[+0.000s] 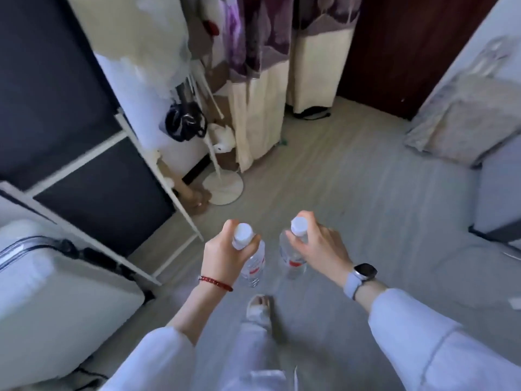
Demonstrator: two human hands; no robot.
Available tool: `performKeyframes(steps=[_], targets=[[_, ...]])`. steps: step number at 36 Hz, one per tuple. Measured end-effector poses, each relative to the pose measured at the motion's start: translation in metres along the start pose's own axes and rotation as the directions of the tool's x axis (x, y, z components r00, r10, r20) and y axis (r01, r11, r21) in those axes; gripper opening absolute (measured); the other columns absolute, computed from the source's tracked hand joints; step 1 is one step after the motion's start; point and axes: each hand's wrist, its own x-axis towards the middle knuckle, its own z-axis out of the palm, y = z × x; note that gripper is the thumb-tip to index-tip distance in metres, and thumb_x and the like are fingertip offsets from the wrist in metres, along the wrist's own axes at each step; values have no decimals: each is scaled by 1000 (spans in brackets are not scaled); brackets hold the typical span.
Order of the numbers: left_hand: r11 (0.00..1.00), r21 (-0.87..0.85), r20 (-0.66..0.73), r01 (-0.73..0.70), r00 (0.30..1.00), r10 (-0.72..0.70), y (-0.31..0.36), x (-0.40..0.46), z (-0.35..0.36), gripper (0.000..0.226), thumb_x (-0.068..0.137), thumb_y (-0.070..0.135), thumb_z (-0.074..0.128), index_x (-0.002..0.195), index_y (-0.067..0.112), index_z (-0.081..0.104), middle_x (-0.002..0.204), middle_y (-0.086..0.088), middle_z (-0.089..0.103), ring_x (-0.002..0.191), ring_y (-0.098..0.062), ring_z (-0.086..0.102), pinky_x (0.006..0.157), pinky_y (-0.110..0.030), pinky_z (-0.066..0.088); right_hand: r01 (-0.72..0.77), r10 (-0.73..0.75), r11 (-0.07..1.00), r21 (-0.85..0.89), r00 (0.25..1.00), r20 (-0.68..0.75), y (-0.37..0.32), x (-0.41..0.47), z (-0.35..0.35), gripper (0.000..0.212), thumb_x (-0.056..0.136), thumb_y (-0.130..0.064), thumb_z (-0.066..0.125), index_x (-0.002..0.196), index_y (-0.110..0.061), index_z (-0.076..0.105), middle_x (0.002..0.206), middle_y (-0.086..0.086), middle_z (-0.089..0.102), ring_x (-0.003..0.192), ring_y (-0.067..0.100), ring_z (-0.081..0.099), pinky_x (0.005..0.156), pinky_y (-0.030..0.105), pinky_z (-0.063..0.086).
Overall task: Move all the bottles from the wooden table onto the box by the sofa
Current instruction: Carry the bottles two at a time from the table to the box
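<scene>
I hold two clear plastic water bottles with white caps and red labels, hanging upright above the grey floor. My left hand (225, 253) grips the neck of the left bottle (255, 263). My right hand (320, 246) grips the neck of the right bottle (291, 262). A red bracelet is on my left wrist and a watch on my right. The sofa (493, 193) with a beige cushion (465, 125) stands at the right. Neither the wooden table nor the box is in view.
A white suitcase (56, 300) stands at the lower left, beside a dark panel in a white frame (93, 179). A white stand with a round base (222, 187) is ahead left, before purple and cream curtains (262, 80). My foot (258, 309) steps on the open floor.
</scene>
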Motion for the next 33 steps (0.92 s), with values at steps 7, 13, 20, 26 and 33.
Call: performKeyframes(steps=[7, 13, 20, 26, 33], targets=[[966, -62, 97, -253, 961, 258, 70, 120, 124, 53, 60, 56, 52, 78, 7, 55, 58, -9, 60, 56, -32, 57, 52, -26, 34, -223, 218, 974, -43, 971, -98, 121, 89, -50, 43, 85, -37, 57, 115, -8, 46, 91, 17, 70, 84, 40, 61, 66, 37, 46], [935, -173, 256, -308, 903, 345, 138, 228, 228, 36, 62, 51, 63, 71, 19, 50, 58, 1, 51, 56, -20, 52, 54, -21, 36, -410, 404, 912, -27, 907, -121, 218, 176, -97, 42, 84, -38, 57, 114, -11, 44, 102, 9, 70, 89, 37, 62, 72, 38, 48], [908, -206, 404, -364, 814, 418, 239, 332, 344, 31, 65, 33, 78, 82, 12, 61, 64, 4, 56, 61, -21, 54, 57, -15, 34, -563, 559, 826, 31, 810, -180, 320, 258, -165, 39, 87, -37, 54, 115, -12, 44, 101, 12, 67, 90, 38, 59, 74, 38, 46], [875, -273, 422, -400, 768, 482, 317, 405, 463, 59, 55, 63, 53, 81, 10, 60, 58, 0, 54, 55, -22, 50, 55, -25, 41, -634, 628, 772, 35, 754, -193, 432, 326, -211, 38, 87, -40, 51, 112, -12, 42, 98, 12, 67, 88, 39, 59, 75, 38, 46], [911, -234, 506, -339, 758, 412, 414, 481, 611, 33, 66, 31, 79, 84, 11, 60, 62, -1, 56, 60, -22, 52, 60, -25, 43, -640, 637, 767, 53, 749, -180, 583, 419, -271, 35, 88, -39, 51, 109, -12, 43, 99, 8, 66, 89, 37, 59, 74, 35, 44]])
